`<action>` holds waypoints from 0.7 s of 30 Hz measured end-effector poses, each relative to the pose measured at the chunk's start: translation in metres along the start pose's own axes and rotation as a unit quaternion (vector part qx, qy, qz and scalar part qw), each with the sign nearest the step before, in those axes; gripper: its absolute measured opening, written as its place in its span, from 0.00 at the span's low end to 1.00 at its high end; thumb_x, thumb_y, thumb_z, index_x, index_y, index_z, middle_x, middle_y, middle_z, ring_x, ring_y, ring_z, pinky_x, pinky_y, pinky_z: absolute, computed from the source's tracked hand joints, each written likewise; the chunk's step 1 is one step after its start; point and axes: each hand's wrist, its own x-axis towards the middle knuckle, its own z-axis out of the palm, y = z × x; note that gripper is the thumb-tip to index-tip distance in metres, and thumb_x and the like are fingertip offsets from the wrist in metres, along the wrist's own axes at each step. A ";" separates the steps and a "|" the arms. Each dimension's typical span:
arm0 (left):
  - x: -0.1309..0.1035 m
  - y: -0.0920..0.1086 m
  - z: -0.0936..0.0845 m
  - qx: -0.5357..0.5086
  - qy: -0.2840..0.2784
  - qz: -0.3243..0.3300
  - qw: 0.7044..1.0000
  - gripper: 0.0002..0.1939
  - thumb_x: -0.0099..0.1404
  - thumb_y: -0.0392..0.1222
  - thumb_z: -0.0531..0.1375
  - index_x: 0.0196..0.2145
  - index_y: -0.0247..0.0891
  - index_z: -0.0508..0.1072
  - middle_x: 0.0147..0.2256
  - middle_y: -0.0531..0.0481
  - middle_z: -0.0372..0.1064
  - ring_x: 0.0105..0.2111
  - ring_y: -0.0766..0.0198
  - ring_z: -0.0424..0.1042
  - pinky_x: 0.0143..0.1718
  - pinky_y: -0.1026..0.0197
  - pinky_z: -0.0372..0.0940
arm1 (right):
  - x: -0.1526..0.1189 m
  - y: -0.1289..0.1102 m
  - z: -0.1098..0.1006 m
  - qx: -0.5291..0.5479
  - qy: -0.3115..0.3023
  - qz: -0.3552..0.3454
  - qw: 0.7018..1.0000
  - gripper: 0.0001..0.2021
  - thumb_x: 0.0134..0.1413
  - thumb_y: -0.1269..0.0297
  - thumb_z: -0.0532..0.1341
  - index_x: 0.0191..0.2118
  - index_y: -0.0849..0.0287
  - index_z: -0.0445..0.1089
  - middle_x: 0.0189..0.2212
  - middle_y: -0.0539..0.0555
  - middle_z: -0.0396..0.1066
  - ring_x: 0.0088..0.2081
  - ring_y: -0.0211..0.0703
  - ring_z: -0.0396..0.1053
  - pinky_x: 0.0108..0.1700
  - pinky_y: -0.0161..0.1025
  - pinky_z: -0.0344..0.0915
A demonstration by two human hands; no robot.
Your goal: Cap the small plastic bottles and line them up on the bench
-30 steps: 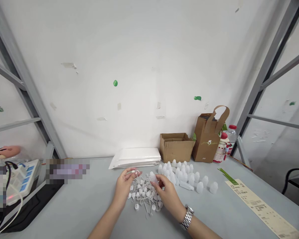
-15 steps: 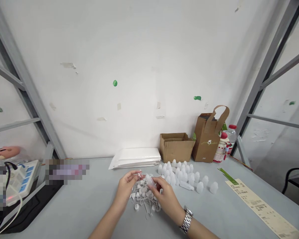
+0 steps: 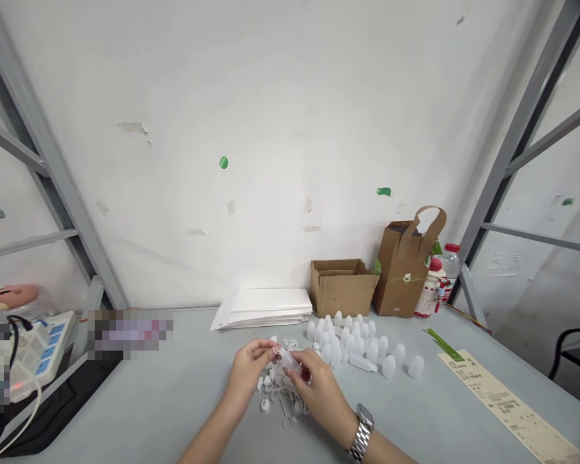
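Over a heap of small white caps and looped straps [image 3: 285,401], both hands meet at one translucent plastic bottle [image 3: 290,361]. My right hand [image 3: 321,383] is closed around the bottle's body, which lies tilted with its neck towards the left. At that neck, my left hand [image 3: 249,367] pinches a small white cap, mostly hidden by the fingertips. It is too small to tell whether the cap sits on the neck. Several similar bottles [image 3: 345,341] stand to the right of the hands, and one bottle [image 3: 363,363] lies on its side.
White padded envelopes [image 3: 265,305] lie against the wall. Beside them are an open cardboard box [image 3: 344,293], a brown paper bag [image 3: 400,277] and a drink bottle [image 3: 449,264]. A printed paper strip [image 3: 507,403] lies at right; a power strip [image 3: 48,354] is at left.
My left hand has moved slightly right and down, bringing the small white piece from above the heap to the bottle's neck. My right hand still holds the bottle.
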 end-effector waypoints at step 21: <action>-0.008 0.003 0.002 0.002 -0.047 -0.018 0.999 0.19 0.39 0.51 0.67 0.25 0.35 0.73 0.27 0.45 0.76 0.33 0.54 0.74 0.40 0.54 0.66 | -0.002 -0.001 -0.008 -0.017 -0.004 -0.023 1.000 0.08 0.52 0.65 0.56 0.39 0.56 0.69 0.30 0.51 0.67 0.28 0.38 0.63 0.32 0.35 0.62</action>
